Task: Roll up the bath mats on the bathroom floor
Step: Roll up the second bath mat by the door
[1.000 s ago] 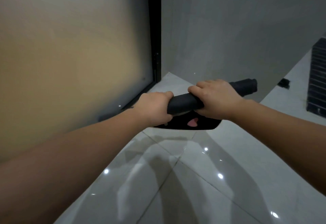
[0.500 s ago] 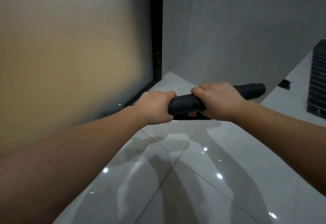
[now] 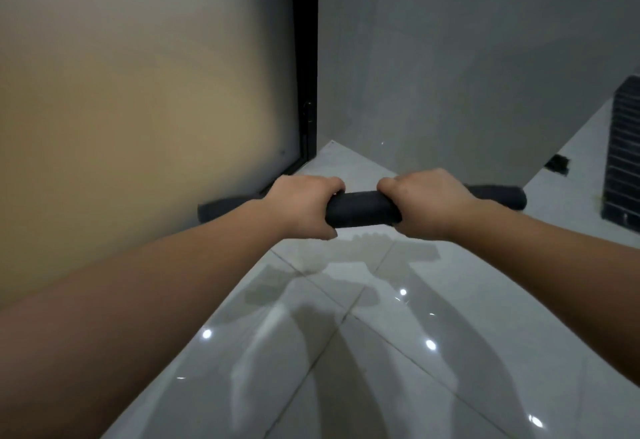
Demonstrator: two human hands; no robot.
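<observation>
Much of the dark charcoal rolled bath mat is covered. The left hand and right hand each hide a stretch of it, so only the middle section between them and the two outer ends show. Its left end is blurred and dim against the frosted glass door panel. Its right end stands out cleaner before the plain grey wall. I cannot tell whether the roll rests on the glossy white tiled floor or is held just above it. Nor can I make out any loose edge of the mat.

The roll is a tight, slim cylinder. Its long axis runs left to right across the corner where the black door frame meets the wall. The right end sits a little farther from the person than the left.

Both hands grip it from above, side by side and slightly apart. The fingers of the left hand curl over the top with the thumb tucked on the near underside. The right hand's fingers wrap over in the same way, with the knuckles raised. The fingertips of both hands lie out of sight on the far side.

At the right edge a dark ribbed object is cut off, and a small black thing beside it is too small to identify.
</observation>
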